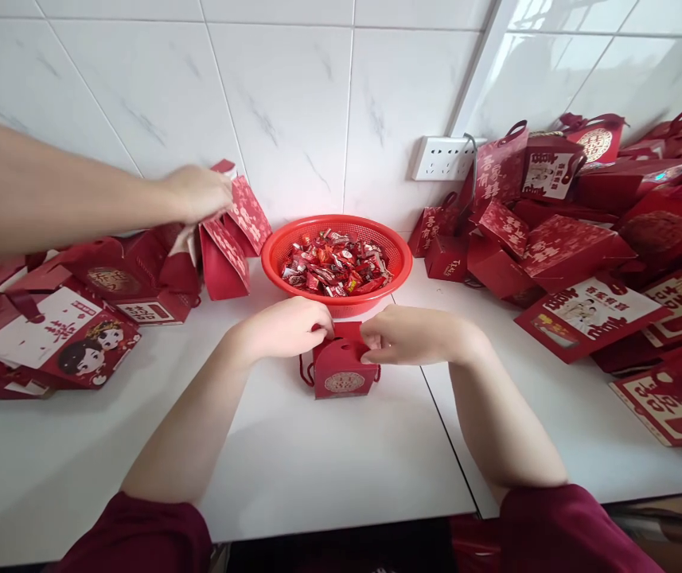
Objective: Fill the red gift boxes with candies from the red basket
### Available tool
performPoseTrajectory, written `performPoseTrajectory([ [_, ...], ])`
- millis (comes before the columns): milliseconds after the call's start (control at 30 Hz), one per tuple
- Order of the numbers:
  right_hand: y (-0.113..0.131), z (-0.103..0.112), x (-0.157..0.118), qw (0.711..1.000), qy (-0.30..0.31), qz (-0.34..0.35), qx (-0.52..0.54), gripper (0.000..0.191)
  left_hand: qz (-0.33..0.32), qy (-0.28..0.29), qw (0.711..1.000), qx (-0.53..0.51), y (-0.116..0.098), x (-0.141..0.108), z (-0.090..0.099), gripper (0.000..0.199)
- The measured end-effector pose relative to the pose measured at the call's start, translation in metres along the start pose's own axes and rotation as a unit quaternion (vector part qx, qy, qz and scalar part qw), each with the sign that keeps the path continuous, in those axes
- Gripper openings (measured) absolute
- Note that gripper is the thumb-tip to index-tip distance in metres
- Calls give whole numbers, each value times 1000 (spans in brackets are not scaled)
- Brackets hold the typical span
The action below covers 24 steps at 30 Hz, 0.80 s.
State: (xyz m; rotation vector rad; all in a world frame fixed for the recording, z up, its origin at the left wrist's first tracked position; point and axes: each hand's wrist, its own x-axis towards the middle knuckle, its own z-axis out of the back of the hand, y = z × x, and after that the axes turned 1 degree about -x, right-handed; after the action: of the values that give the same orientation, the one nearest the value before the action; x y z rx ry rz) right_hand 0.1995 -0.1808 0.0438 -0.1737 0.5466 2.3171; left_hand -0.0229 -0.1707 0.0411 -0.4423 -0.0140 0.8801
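A small red gift box (345, 370) with a round gold emblem stands upright on the white table in front of me. Its top flap is raised, and red cords show at both sides. My left hand (293, 326) grips the box's upper left edge with curled fingers. On the opposite side, my right hand (406, 336) is closed around the upper right edge, thumb toward the front. Just behind the box sits a red plastic colander (346, 301) holding many wrapped candies (337, 263). The inside of the box is hidden from view.
Another person's hand (203, 193) reaches in from the left over upright red boxes (224, 259). More gift boxes (57, 338) pile up at left, and a larger heap (579, 239) fills the right. A power strip (445, 157) is on the tiled wall.
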Motion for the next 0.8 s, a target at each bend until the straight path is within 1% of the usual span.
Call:
performPoseTrajectory([
  [67,1,-4,8,998,3,-46,-38,28,-9,12,1000,-12,2,-1,0,31],
  [133,2,-6,14,997,10,-68,-47,30,-12,24,999,-23,2,-3,1,32],
  [233,2,-7,17,997,11,-60,-43,30,2,32,999,-20,-5,-8,2,28],
  [267,2,-7,17,998,9,-54,-43,30,9,36,999,-14,-8,-9,1,30],
  [300,2,-7,17,998,6,-49,-44,28,16,42,999,-7,-12,-10,-2,37],
  [367,1,-7,17,998,-2,-38,-42,25,27,54,998,8,-20,-9,-10,56],
  [400,1,-7,16,999,-6,-30,-39,22,28,57,998,19,-23,-8,-16,62],
  [467,0,-8,16,999,-11,-19,-34,17,23,47,997,54,-30,-4,-30,63],
  [533,-3,-8,15,999,-16,-31,-35,15,22,26,995,96,-34,0,-42,59],
  [600,-5,-7,12,998,-33,-51,-31,14,25,11,992,121,-35,2,-48,56],
  [633,-7,-6,9,997,-48,-55,-20,13,26,14,992,125,-35,1,-47,54],
  [700,-9,-4,2,995,-80,-51,9,12,38,38,992,115,-31,-5,-37,49],
  [767,-12,0,-8,993,-97,-57,36,19,70,55,992,85,-26,-18,-18,47],
  [800,-14,2,-13,992,-98,-65,46,21,93,46,992,66,-23,-26,-7,46],
])
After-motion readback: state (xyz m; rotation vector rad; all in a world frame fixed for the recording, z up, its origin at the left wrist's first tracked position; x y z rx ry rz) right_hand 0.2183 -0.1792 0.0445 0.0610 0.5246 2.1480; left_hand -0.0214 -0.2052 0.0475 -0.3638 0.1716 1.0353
